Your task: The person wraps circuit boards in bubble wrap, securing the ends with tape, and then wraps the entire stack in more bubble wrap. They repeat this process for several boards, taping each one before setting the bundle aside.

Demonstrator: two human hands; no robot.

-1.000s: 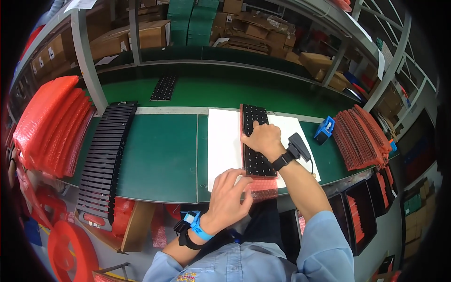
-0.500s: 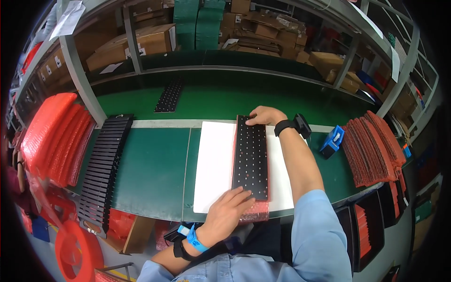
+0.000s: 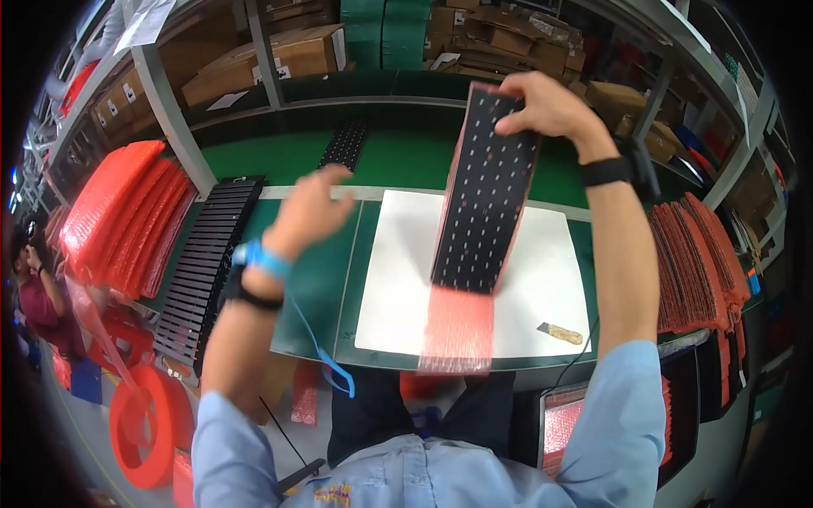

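My right hand (image 3: 546,110) grips the top end of a black dotted panel (image 3: 487,190), tilted up off a white board (image 3: 398,254). The panel sits part way in a red bubble-wrap sleeve (image 3: 459,334), whose lower end hangs over the board's front edge. My left hand (image 3: 309,212), slightly blurred, reaches forward with fingers apart and nothing in it. Just beyond its fingertips, a second dotted panel (image 3: 344,146) lies on the green belt (image 3: 262,144). Around my left wrist is a blue strap (image 3: 264,258) with a cord. A tape-wrapped cutter blade (image 3: 561,333) rests on the board.
Red bubble-wrap sleeves (image 3: 118,224) are piled at the left, beside a slotted black rack (image 3: 207,262). Wrapped panels (image 3: 694,262) stand stacked at the right. A red roll (image 3: 152,427) sits on the floor at lower left. At the far left is another person (image 3: 47,292).
My right hand has raised the panel and sleeve from the board. My left hand has left the panel's lower end and moved forward and left. The cutter has come into view.
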